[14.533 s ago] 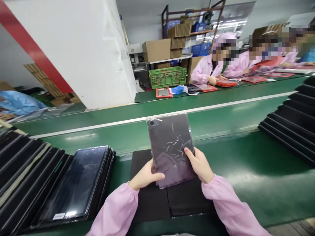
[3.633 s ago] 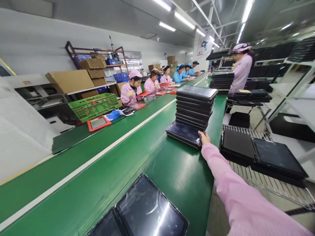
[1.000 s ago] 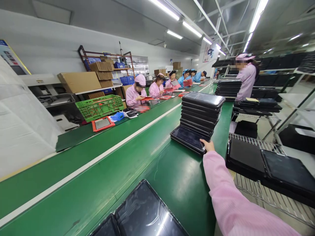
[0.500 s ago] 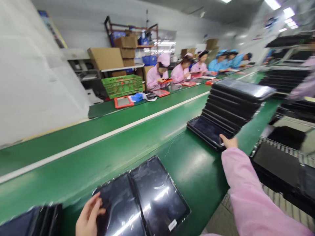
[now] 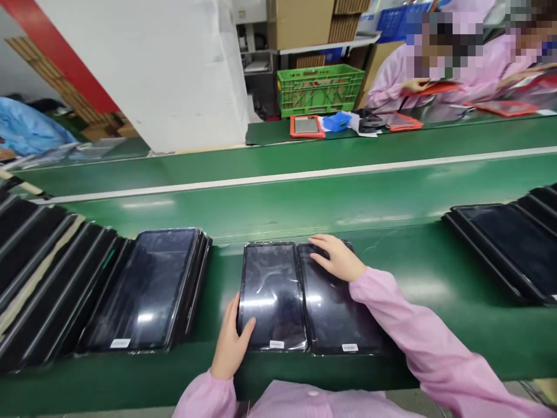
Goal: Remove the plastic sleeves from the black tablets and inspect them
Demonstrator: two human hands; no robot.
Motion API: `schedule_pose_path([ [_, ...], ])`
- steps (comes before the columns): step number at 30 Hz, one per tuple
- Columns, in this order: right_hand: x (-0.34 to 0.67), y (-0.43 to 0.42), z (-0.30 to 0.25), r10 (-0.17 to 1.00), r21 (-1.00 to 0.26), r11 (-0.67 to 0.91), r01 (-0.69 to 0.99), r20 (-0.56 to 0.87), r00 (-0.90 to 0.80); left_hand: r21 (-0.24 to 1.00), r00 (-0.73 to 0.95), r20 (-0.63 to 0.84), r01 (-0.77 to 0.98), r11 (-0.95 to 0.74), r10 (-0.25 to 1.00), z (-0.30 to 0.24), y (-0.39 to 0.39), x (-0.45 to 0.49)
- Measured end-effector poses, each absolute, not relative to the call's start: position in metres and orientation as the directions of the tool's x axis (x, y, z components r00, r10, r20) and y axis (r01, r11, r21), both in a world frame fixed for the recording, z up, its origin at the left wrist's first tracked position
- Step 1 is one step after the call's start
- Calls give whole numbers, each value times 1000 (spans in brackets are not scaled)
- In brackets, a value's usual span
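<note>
Black tablets in clear plastic film are lying side by side on a green conveyor belt (image 5: 418, 342), the left tablet (image 5: 273, 296) and the right tablet (image 5: 337, 307) touching near the belt's near edge. The left hand (image 5: 230, 342) is resting against the left tablet's lower left edge, its fingers loosely apart and not clamping. The right hand (image 5: 337, 258) is lying across the right tablet's top edge, its fingers spread flat. Each tablet is probably stiff, thin and fairly light, slippery in its film and fragile across the screen, so the long edges look like the place to grip. Small white labels (image 5: 277, 344) are showing at the lower edges, unreadable. Fanned stacks of wrapped tablets (image 5: 143, 287) are lying toward the belt's left end, and another stack (image 5: 500, 249) toward its right.
</note>
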State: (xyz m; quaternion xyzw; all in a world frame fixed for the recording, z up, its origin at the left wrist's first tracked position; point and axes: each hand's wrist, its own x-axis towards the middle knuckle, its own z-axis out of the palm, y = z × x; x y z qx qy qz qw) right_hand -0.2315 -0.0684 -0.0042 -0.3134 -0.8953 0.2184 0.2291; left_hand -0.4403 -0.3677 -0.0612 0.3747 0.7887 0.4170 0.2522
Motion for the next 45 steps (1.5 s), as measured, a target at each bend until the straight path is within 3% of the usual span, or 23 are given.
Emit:
schedule_pose_path([
  [5, -303, -63, -14, 608, -517, 730, 446, 195, -769, 852, -586, -101, 365, 374, 804, -59, -392, -431],
  [9, -313, -66, -13, 604, -534, 733, 422, 225, -764, 777, -556, -164, 436, 454, 815, -49, -397, -433],
  [13, -307, -87, 2, 538, -583, 743, 330, 226, -812, 720, -466, -253, 494, 487, 848, -35, -392, -441],
  [16, -291, -100, 24, 446, -665, 706, 246, 147, -883, 709, -398, -311, 507, 490, 863, -25, -387, -451],
  [18, -274, -100, 39, 427, -806, 552, 212, 55, -903, 710, -364, -334, 509, 486, 869, -21, -384, -458],
  [21, -248, -88, 46, 516, -967, 176, 182, -67, -854, 715, -323, -362, 506, 482, 875, -19, -383, -465],
  [24, -232, -76, 31, 573, -993, -37, 116, -116, -811, 718, -273, -390, 508, 476, 880, -19, -382, -470],
  [27, -231, -74, 14, 583, -988, -119, 94, -146, -799, 714, -233, -414, 516, 473, 880, -20, -381, -474],
  [35, -227, -93, 35, 593, -970, -125, 207, -240, -769, 702, -217, -465, 499, 507, 858, -21, -385, -483],
  [41, -218, -118, 58, 539, -919, 108, 380, -267, -799, 735, -260, -394, 487, 472, 882, -26, -375, -493],
  [45, -223, -141, 76, 401, -888, 241, 392, -277, -874, 727, -342, -346, 490, 481, 873, -30, -366, -494],
])
